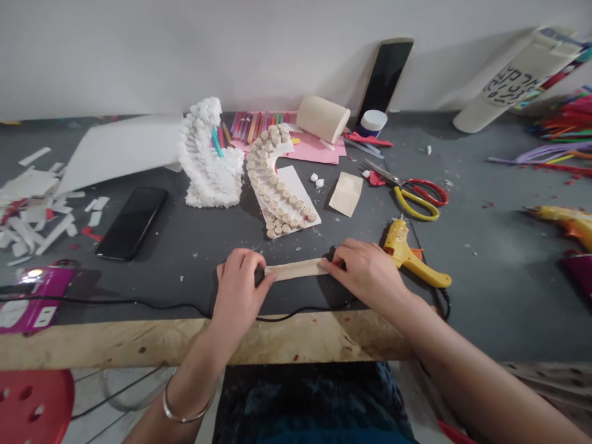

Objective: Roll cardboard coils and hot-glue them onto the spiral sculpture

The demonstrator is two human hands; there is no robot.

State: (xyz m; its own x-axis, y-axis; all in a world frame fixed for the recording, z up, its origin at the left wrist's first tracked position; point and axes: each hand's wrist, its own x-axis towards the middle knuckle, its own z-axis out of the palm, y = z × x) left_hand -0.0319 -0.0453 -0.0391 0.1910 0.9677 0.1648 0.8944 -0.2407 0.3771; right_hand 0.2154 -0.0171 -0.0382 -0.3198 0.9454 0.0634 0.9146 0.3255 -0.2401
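Note:
A narrow cream paper strip [298, 269] lies flat on the grey table [485, 290] near the front edge. My left hand [238, 290] pinches its left end with fingers closed. Its right end is pressed down by the closed fingers of my right hand [365, 271]. Just behind the strip stands a white curved card model [277, 191] covered with several small rolled cream paper discs.
A yellow glue gun [411, 256] lies right of my right hand, its black cord [139, 303] running along the front. Scissors [416, 194], a black phone [132, 222], a white foam shape [210, 160], a cream paper roll [322, 118] and paper scraps [32, 209] surround the work area.

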